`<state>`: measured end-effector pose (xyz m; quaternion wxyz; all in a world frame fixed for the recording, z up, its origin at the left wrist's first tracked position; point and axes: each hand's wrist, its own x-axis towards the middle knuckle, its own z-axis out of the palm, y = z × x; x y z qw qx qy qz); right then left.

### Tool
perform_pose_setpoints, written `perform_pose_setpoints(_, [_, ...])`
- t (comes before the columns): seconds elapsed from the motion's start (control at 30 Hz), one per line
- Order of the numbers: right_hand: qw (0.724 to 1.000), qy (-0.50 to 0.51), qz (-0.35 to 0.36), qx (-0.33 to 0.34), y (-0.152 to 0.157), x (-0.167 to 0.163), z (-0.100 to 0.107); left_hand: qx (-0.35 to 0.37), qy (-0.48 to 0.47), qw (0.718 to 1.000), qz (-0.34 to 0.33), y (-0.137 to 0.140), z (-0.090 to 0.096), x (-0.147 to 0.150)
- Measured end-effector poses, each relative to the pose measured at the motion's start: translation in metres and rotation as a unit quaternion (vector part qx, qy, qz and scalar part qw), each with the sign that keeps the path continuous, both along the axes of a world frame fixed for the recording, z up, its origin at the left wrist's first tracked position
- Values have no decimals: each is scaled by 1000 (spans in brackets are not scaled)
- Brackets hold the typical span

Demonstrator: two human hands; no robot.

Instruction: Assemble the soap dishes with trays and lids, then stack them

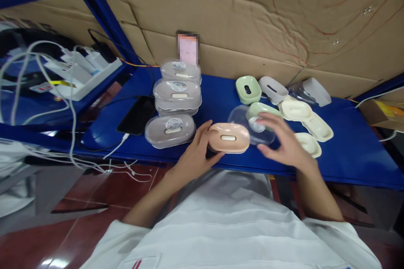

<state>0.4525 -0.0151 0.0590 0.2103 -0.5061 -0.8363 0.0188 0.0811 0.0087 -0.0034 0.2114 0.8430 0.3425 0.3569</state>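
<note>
My left hand point(197, 147) is closed around the left end of a peach oval soap dish point(235, 145) with a pale slot in its middle. Just to the right, my right hand point(285, 141) grips a clear plastic lid point(235, 115) with a white round label, thumb at its lower edge and fingers over its top. The lid is blurred and slightly apart from the dish. Behind it lies a light green oval piece point(260, 108), partly hidden by the lid and my fingers.
Lidded grey soap dishes point(170, 130) stand in a row at left, beside a black phone point(137, 115). A green dish point(248, 89), a grey dish point(273, 88) and cream trays point(296, 110) lie at right on the blue shelf point(353, 151). A screen point(188, 49) leans against cardboard. White cables point(72, 134) hang left.
</note>
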Motion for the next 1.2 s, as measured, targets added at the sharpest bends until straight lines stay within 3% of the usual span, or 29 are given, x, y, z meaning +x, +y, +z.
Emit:
perform_pose_setpoints(0.1, [994,60,71,-56,-8,-60,-13,-16,-38,999,-4,3,-10,-1])
perform_pose_setpoints(0.2, [987,86,126,-59,-6,-80,-18,-54,-86,995,-12,5,-19,0])
perform_pose_setpoints(0.33, [985,77,147,-40,-5,-80,-21,-72,-95,993,-23,4,-20,1])
perform_pose_setpoints(0.6, [979,66,187,51,-11,-93,-34,-51,-8,998,-21,5,-9,-2])
perform_pose_setpoints(0.8, [989,29,144,17,-12,-91,-38,-36,-34,999,-20,6,-11,-2])
perform_pose_setpoints(1.03, [979,41,199,6,-8,-90,-39,-56,-58,996,-39,5,-13,-3])
perform_pose_setpoints(1.2, [982,33,185,11,-7,-93,-40,-46,-62,996,-38,8,-13,-2])
